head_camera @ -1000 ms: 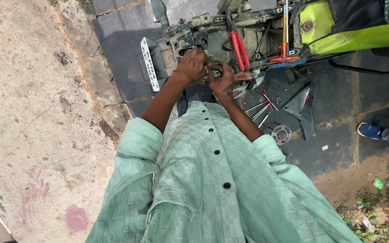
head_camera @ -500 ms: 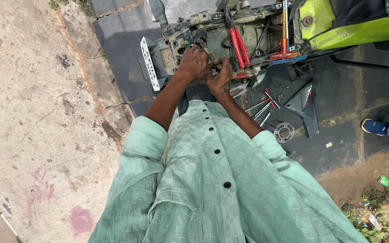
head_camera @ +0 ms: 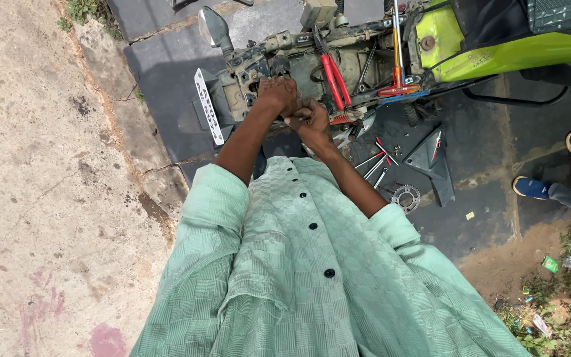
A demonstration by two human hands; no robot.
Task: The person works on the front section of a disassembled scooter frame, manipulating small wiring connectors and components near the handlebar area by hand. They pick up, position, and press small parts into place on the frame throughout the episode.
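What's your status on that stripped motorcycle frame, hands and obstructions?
Left hand gripping the motorcycle frame; right hand alongside, its grip unclear. Red-handled pliers resting on the frame close by. Wrenches and sprocket on ground, apart.

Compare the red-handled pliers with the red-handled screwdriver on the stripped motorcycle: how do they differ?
The pliers have two red handles spread in a narrow V; the screwdriver has one long metal shaft ending in a single orange-red handle. The pliers lean diagonally; the screwdriver stands nearly vertical in the picture. Both rest on the motorcycle frame, right of the hands.
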